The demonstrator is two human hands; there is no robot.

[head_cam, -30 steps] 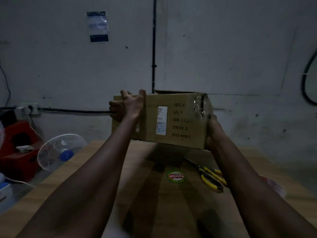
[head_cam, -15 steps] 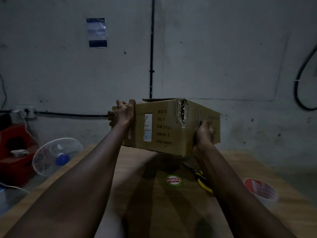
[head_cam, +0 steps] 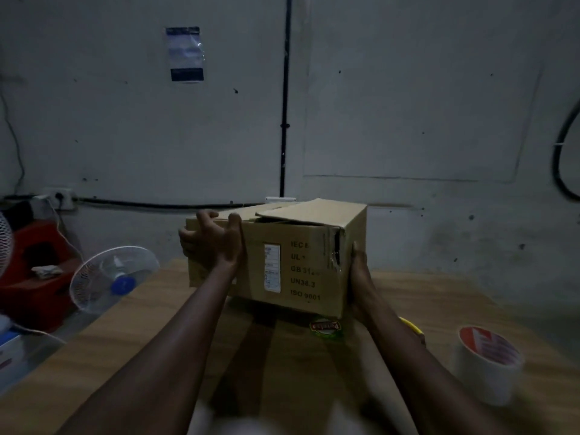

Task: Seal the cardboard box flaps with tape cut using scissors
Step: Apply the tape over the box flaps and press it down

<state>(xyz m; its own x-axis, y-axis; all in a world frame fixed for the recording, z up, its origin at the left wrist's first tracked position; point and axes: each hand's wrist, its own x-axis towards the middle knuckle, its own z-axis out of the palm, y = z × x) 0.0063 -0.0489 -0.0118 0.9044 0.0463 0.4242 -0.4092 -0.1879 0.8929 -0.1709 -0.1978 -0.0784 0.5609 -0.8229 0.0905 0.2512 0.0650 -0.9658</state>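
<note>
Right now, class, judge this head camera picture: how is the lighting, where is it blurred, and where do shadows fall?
Head view: dim overall, colours muted; the cardboard box print stays readable; the tape roll and the bottom edge are smeared; dark forearm shadows cross the table; the scissors are mostly hidden behind the right forearm.

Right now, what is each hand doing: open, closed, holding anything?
Left hand: closed on the cardboard box, gripping its top left edge.
Right hand: pressed flat against the box's right side, helping hold it.
</note>
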